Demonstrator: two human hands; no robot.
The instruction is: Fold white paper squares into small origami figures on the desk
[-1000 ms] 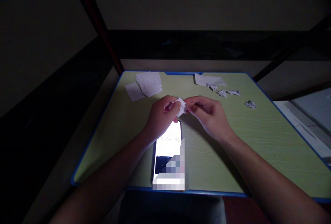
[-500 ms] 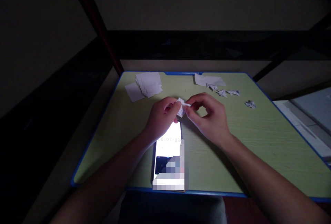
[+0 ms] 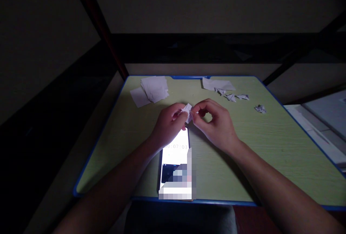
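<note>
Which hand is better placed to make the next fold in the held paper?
Probably the right hand: it pinches the folded paper at its right edge, while the left hand grips the opposite side and could steady it.

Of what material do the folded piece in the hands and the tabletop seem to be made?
The folded piece: probably paper, matte white, judging by its sharp creases and flat facets.
The tabletop: perhaps laminate, pale green and smooth-looking, with faint grain lines; real wood cannot be excluded.
</note>
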